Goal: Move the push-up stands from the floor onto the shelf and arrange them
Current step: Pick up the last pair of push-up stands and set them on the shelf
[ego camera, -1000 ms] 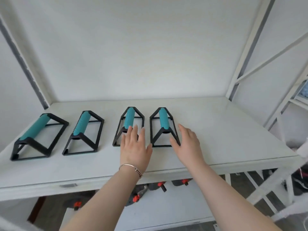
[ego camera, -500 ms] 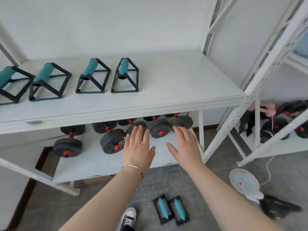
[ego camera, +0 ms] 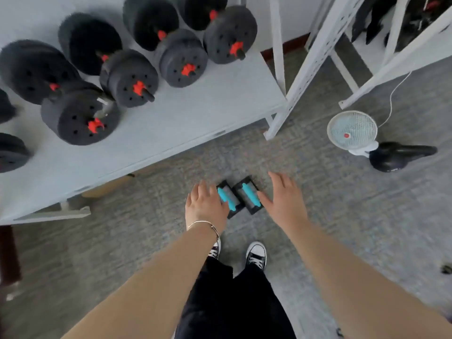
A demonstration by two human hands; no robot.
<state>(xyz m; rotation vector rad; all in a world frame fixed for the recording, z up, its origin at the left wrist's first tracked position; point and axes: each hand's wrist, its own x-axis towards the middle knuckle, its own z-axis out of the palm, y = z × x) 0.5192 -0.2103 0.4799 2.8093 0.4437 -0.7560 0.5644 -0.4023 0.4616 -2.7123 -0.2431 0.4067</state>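
Note:
Two push-up stands with black frames and teal grips sit side by side on the grey floor, the left stand [ego camera: 230, 199] and the right stand [ego camera: 250, 197]. My left hand [ego camera: 205, 206] hovers over the left edge of the left stand, fingers spread, partly covering its frame. Just to the right of the right stand is my right hand [ego camera: 285, 200], open with fingers apart. Neither hand grips anything. The upper shelf with the other stands is out of view.
The low white shelf [ego camera: 171, 128] carries several black dumbbells [ego camera: 127, 79] with red collars. A white rack post [ego camera: 300, 77] stands on the right. A small white fan [ego camera: 352, 130] and a black saddle [ego camera: 401, 155] lie on the floor at right. My shoes [ego camera: 255, 255] stand below the stands.
The view dropped from the upper shelf with several arranged stands down to the floor. Both open hands lowered from the shelf edge to the two stands on the floor.

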